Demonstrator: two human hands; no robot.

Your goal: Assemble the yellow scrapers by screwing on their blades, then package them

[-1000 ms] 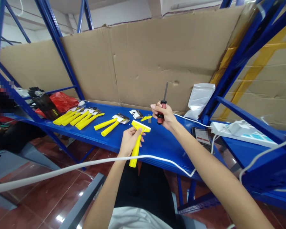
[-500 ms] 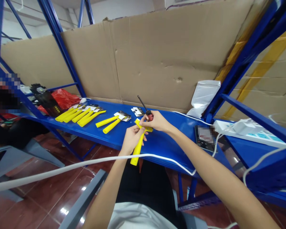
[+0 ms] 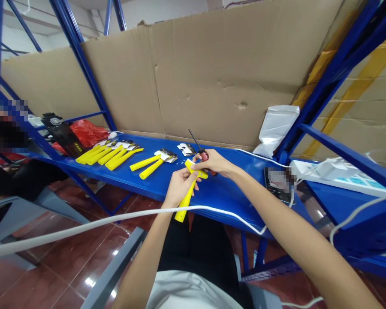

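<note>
My left hand [image 3: 179, 185] is closed around a yellow T-shaped scraper-like tool [image 3: 186, 201], just below its crosspiece. The tool's long handle slants down toward my lap, and a small dark spot shows on its head. In my right hand [image 3: 217, 163] is a screwdriver [image 3: 204, 156] with a red and black handle, its dark shaft pointing up and left, away from the yellow tool. Right-hand fingertips also touch the crosspiece. Just behind the hands, a few white and black card pieces [image 3: 187, 149] lie on the blue table [image 3: 167, 180].
Left of my hands lie two yellow-handled tools [image 3: 144, 163] with cards, and several more [image 3: 116, 158] beyond. A phone [image 3: 279, 185] and a white power strip [image 3: 341, 178] are on the right. A white cable [image 3: 141, 213] crosses in front. Cardboard [image 3: 196, 77] stands behind. Another person sits far left.
The right hand has shifted slightly right along the crosspiece, and more of the yellow head shows. The screwdriver has moved a little right with it. The left hand keeps its hold.
</note>
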